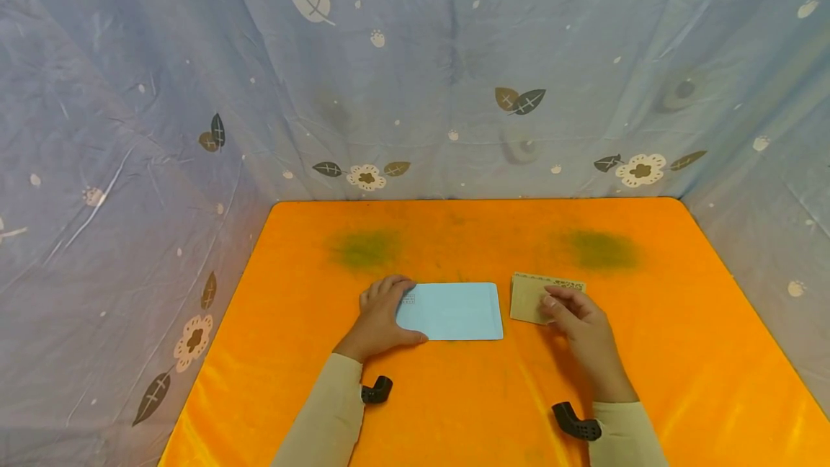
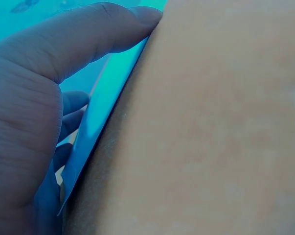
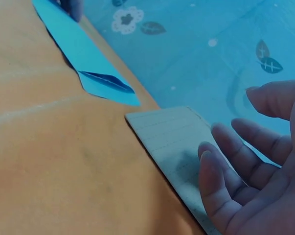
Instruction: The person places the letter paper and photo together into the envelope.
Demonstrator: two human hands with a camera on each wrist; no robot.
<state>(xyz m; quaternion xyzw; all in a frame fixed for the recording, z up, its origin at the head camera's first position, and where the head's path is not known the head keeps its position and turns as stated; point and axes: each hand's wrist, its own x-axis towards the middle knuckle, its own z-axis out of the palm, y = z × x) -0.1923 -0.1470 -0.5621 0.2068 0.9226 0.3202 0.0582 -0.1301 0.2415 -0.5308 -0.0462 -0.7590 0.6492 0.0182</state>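
Note:
A light blue envelope [image 1: 454,312] lies lengthwise across the orange table. My left hand [image 1: 382,316] grips its left end, thumb at the near edge and fingers at the far edge. The left wrist view shows that thumb along the side of the envelope [image 2: 96,110]. From the right wrist, the mouth at the right end of the envelope [image 3: 71,44] gapes slightly. A tan folded paper [image 1: 528,301] with a patterned top edge lies to the right. Over its right part is my right hand [image 1: 586,330], fingers loosely bent, thumb apart from them; faint lines cross the paper [image 3: 169,134].
An orange cloth covers the table [image 1: 454,402], with two greenish dark patches toward the back. Blue-grey curtains [image 1: 421,92] with leaves and flowers enclose the back and both sides. Black curved devices [image 1: 576,424] stick out from both wrists.

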